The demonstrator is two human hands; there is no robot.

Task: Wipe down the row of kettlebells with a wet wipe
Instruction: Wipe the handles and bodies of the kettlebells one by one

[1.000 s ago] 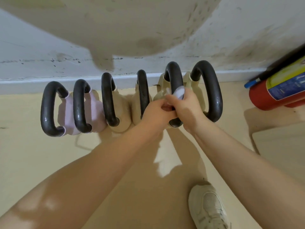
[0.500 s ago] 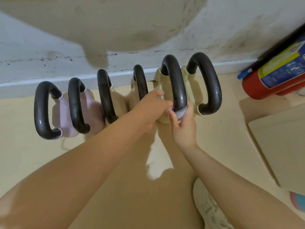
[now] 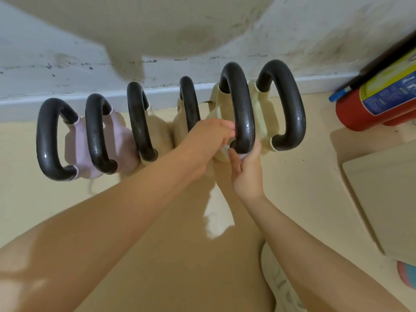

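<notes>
Several kettlebells with black handles stand in a row along the wall; the two at the left (image 3: 101, 140) have pink bodies, the others cream bodies. My right hand (image 3: 246, 172) presses a white wet wipe (image 3: 225, 151) against the near lower end of the black handle (image 3: 240, 113) of the second kettlebell from the right. Only a small edge of the wipe shows between fingers and handle. My left hand (image 3: 209, 140) rests against the same handle from the left, fingers curled at its inner side.
A red fire extinguisher (image 3: 380, 102) lies at the right by the wall. A pale flat board (image 3: 382, 199) lies on the floor at the right. My white shoe (image 3: 281, 287) stands on the beige floor below my right arm. A white baseboard (image 3: 20, 106) runs behind the row.
My right hand has slid the wipe down the handle from its middle to its near lower end. My left hand has stayed at the handle's left side. The view shifted slightly.
</notes>
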